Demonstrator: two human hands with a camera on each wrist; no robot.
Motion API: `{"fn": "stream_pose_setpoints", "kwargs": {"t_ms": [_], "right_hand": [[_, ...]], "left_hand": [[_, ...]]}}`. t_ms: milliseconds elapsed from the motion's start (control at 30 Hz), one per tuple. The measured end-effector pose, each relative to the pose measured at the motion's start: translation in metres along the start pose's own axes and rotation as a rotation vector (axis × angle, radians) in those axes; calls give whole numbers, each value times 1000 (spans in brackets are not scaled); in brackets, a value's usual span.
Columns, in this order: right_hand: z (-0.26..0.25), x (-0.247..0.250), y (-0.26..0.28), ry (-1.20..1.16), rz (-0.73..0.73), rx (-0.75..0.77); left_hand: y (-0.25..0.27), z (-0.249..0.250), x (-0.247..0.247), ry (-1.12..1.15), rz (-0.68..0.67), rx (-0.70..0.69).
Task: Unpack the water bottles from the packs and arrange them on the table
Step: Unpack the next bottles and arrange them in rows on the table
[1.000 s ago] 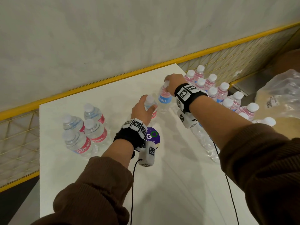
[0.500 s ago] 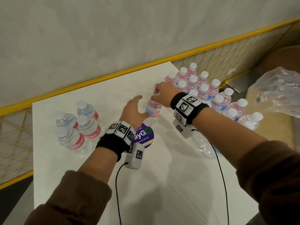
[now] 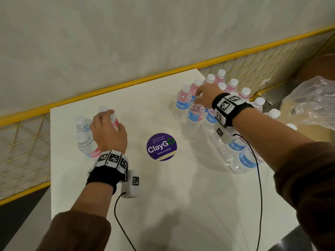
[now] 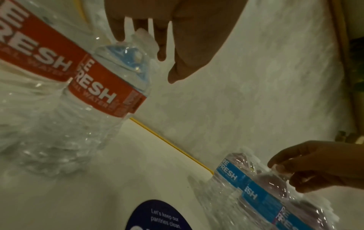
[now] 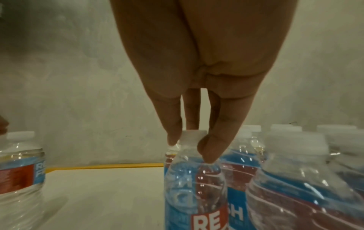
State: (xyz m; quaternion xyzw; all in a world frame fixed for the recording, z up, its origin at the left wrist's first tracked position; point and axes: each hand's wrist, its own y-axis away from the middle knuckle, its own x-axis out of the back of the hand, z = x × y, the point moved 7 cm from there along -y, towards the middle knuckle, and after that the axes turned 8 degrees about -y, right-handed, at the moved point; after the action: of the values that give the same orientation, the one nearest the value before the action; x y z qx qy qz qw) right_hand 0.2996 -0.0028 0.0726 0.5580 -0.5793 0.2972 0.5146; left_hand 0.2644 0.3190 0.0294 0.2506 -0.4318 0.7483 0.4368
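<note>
On the white table (image 3: 163, 205) my left hand (image 3: 108, 131) hovers over a cluster of upright red-labelled water bottles (image 3: 85, 144) at the left. Its fingers (image 4: 118, 35) hang straight around the cap of one bottle (image 4: 102, 93), and the thumb stands off it. At the right, my right hand (image 3: 203, 95) pinches the white cap of a blue-labelled bottle (image 3: 195, 115) at the front of a large group. In the right wrist view the fingertips (image 5: 173, 137) grip the cap (image 5: 194, 137) from both sides. A second bottle (image 3: 183, 102) stands just left of it.
Several more bottles (image 3: 233, 84) stand at the table's back right corner, some still in shrink wrap (image 3: 241, 160) near the right edge. Crumpled plastic wrap (image 3: 311, 104) lies off to the right. A purple round sticker (image 3: 161, 146) marks the middle. A yellow rail (image 3: 126, 82) runs behind.
My left hand has swung from the table's middle to the left cluster. My right hand has drawn back to the right group and now pinches a cap there.
</note>
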Motion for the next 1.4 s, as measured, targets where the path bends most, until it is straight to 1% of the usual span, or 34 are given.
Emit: {"fn": "stream_pose_setpoints", "kwargs": {"t_ms": [67,233,333,433,600,700,833,933,967,1000,1033,1067,1100,1133,1167,1200,1233,1300,1333,1367,1400], "right_hand": [[-2,0,1,11,-14,8],[-3,1,-3,4,-6,30],[-6,-1,-6,2,-6,54],[-8,-1,-9,-2,-5,63],[-6,-1,-11,-21,14,65],[-5,-1,-11,-11,13,74],[-4,-1,-11,-9,6,87],[-3,-6,-12,15,-13,58],[-4,-8,-12,35,-8,46],[-5,-8,-10,43,22,42],[-9,-7,-7,21,79,47],[-16,-5,-1,-22,155,74],[-27,-4,7,-82,229,131],[-42,-7,17,-153,255,200],[-59,-15,27,-220,217,273],[-78,-26,37,-266,131,341],[-96,-41,46,-275,27,390],[-123,-72,58,-208,-143,427],[-130,-85,62,-169,-189,426],[-134,-94,62,-138,-209,418],[-136,-99,62,-123,-211,406]], "left_hand": [[0,-8,-8,36,-58,59],[0,-5,-11,141,-127,109],[4,7,-14,216,-177,82],[14,29,-23,317,-227,3],[31,64,-38,398,-299,-70],[33,68,-45,348,-313,-84],[33,60,-59,293,-452,-15],[31,59,-59,278,-513,-12],[28,59,-55,278,-506,-5],[22,58,-49,289,-465,1],[14,55,-40,311,-379,0],[4,51,-29,327,-253,-4],[-6,46,-17,323,-119,-1],[-16,38,-7,296,-11,20],[-25,30,-2,254,54,64],[-33,20,-2,211,68,121],[-40,11,-5,180,31,182],[-49,-5,-21,153,-140,293],[-51,-10,-29,144,-227,320],[-53,-13,-33,131,-286,325],[-54,-16,-35,114,-312,319]]}}
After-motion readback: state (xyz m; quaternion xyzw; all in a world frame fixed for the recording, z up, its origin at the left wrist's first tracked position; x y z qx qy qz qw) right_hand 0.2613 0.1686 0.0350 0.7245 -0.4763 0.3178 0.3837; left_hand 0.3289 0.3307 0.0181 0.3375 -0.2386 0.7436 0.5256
